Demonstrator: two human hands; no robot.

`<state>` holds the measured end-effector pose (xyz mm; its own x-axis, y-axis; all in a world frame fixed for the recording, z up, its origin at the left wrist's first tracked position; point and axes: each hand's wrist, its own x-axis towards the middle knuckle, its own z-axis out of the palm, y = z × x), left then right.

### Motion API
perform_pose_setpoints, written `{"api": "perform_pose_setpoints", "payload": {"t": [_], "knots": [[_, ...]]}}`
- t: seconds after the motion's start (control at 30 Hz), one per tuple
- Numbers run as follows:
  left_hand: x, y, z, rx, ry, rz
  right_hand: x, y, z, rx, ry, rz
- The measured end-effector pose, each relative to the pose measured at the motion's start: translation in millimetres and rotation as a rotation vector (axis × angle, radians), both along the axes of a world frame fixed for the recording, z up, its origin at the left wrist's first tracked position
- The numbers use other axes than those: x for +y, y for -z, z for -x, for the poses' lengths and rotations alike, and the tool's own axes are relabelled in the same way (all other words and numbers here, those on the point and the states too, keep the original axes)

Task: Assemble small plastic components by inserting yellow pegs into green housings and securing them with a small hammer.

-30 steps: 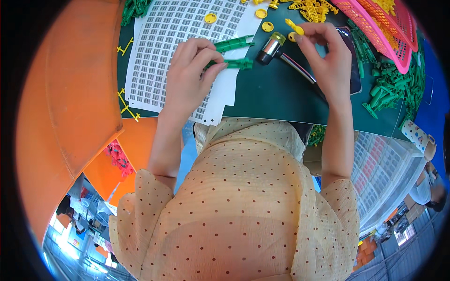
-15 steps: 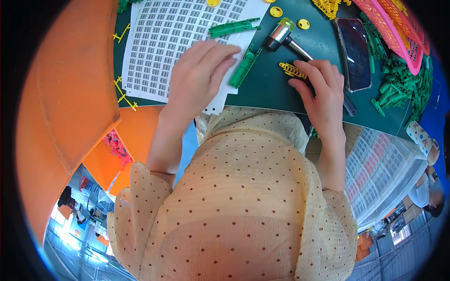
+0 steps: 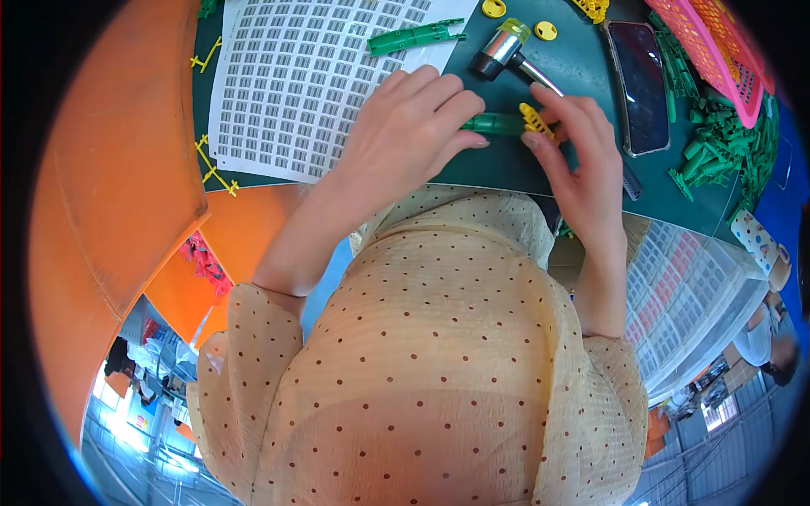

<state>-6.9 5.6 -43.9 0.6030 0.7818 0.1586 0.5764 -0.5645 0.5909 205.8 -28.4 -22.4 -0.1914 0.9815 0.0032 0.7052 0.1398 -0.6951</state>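
My left hand point(image 3: 419, 122) is closed on one end of a green plastic part point(image 3: 499, 125), a long narrow piece lying level above the table edge. In my right hand point(image 3: 575, 135) a small ribbed yellow plastic piece point(image 3: 533, 121) is pinched between thumb and fingers, right at the free end of the green part. Whether the two pieces touch or are joined I cannot tell. A second green part point(image 3: 412, 38) lies on the sticker sheet point(image 3: 278, 93), beyond my left hand. The left fingertips partly hide the held green part.
A mallet point(image 3: 503, 52) with a metal handle lies beyond my hands, near round yellow discs point(image 3: 546, 31). A phone point(image 3: 638, 88) is to the right, beside a pile of green pieces point(image 3: 726, 152) and a pink basket point(image 3: 717, 51). Thin yellow sprues point(image 3: 216, 169) lie at the left edge.
My left hand has moved right and taken up the green part from the table. The yellow piece in my right hand has turned more upright and now meets its end.
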Motion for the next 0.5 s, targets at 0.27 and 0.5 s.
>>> {"api": "perform_pose_setpoints", "payload": {"t": [0.27,0.5], "knots": [[-6.2,-7.2,-16.6,-0.424,-0.069,0.218,-5.3,-3.8,7.5,0.970,0.211,0.127],[0.2,-7.5,-5.4,-0.375,-0.016,0.001,-2.1,-2.8,0.4,0.528,-0.035,0.006]]}}
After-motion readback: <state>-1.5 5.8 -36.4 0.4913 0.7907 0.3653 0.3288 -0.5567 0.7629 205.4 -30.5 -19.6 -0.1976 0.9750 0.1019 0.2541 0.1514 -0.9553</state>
